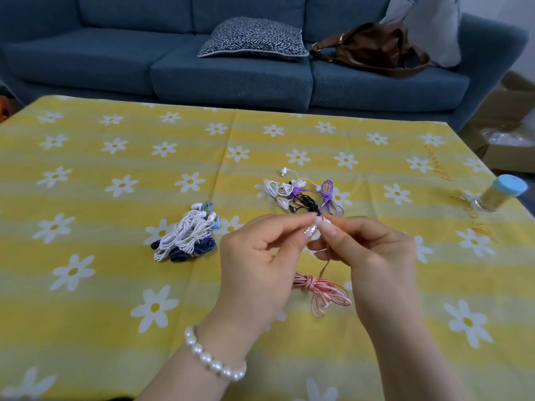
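My left hand (260,256) and my right hand (373,256) meet above the table's middle, and both pinch the small white and red earbud ends (323,221) of a pink earphone cable. The rest of that cable, a pink bundle (321,290), hangs just below my hands and lies on the cloth. A pile of white, light blue and dark blue earphone bundles (188,233) lies to the left. Another pile of white, black and purple earphones (304,196) lies just beyond my fingers.
The table wears a yellow tablecloth with white daisies (115,183). A clear jar with a blue lid (499,193) lies near the right edge. Behind the table stands a blue sofa (231,73) with a patterned cushion (254,39) and a brown bag (373,47). Cardboard boxes (509,131) sit at the right.
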`<state>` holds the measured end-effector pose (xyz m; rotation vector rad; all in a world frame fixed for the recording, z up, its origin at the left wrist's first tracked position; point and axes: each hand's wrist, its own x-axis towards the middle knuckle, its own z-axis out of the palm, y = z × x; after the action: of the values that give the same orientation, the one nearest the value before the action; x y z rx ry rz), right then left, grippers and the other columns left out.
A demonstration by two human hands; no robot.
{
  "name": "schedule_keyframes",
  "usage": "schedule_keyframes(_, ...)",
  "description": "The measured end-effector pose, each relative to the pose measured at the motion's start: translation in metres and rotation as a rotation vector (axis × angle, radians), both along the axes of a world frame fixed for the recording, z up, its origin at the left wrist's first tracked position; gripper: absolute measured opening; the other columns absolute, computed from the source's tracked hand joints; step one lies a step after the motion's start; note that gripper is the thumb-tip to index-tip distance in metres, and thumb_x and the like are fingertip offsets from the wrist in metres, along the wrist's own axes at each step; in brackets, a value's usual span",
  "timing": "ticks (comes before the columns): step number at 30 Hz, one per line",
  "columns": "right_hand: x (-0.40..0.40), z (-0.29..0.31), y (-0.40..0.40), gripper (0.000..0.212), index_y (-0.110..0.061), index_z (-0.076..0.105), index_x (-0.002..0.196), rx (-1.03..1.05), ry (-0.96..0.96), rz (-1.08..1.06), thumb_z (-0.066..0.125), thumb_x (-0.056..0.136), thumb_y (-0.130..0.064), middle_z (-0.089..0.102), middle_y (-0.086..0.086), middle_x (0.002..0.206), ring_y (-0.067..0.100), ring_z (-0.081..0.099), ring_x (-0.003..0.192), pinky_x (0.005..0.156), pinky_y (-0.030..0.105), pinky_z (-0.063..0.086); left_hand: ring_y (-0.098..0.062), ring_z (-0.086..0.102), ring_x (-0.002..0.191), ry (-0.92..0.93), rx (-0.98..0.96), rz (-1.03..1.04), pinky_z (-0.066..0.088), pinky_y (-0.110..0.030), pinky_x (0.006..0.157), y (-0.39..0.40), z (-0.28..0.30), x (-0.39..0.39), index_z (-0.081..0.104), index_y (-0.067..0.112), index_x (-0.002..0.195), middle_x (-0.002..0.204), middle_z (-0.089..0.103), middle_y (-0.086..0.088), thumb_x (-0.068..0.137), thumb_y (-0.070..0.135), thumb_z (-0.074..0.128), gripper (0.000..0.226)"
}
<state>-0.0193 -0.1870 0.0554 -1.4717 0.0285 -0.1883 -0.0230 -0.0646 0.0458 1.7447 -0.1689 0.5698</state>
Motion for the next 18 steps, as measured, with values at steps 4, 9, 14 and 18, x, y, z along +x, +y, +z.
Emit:
schedule_keyframes(4, 0.002, -0.008, -0.001, 0.014, -0.019, 0.072, 0.074, -0.319, -0.291, -0.078, 0.073, 0.067, -0.007, 0.063, -0.001, 0.067, 0.016, 0.061, 0.063, 0.055, 0.03, 0.048, -0.012, 0.068, 0.064, 0.357, -0.329, -0.141, 0.056, -0.022, 0.065, 0.0, 0.012, 0.004, 0.073, 0.013, 0.079, 0.069, 0.073, -0.001, 0.076, -0.003, 0.067, 0.018)
schedule_keyframes(9, 0.002, -0.003, 0.002, 0.011, -0.017, 0.074, 0.071, -0.131, -0.213, -0.04, 0.076, 0.066, -0.007, 0.067, 0.004, 0.067, 0.017, 0.063, 0.06, 0.053, 0.024, 0.049, -0.017, 0.068, 0.064, 0.424, -0.523, -0.195, 0.057, -0.024, 0.065, 0.002, 0.017, 0.004, 0.074, 0.012, 0.072, 0.067, 0.072, -0.007, 0.071, -0.003, 0.067, 0.017)
schedule_keyframes(14, 0.001, 0.0, 0.003, 0.012, -0.009, 0.073, 0.071, 0.059, -0.054, 0.022, 0.068, 0.062, -0.014, 0.066, 0.005, 0.057, 0.017, 0.062, 0.052, 0.049, 0.022, 0.048, -0.013, 0.068, 0.063, 0.479, -0.627, -0.261, 0.054, -0.021, 0.061, 0.004, 0.014, 0.007, 0.076, 0.015, 0.069, 0.067, 0.072, -0.003, 0.054, 0.012, 0.068, 0.017)
schedule_keyframes(18, 0.001, 0.001, 0.004, 0.01, -0.01, 0.074, 0.068, 0.055, -0.047, 0.036, 0.069, 0.06, -0.014, 0.065, 0.005, 0.057, 0.017, 0.061, 0.051, 0.048, 0.022, 0.048, -0.011, 0.066, 0.058, 0.525, -0.687, -0.287, 0.053, -0.02, 0.058, 0.005, 0.011, 0.01, 0.075, 0.012, 0.066, 0.063, 0.07, -0.003, 0.052, 0.009, 0.067, 0.016)
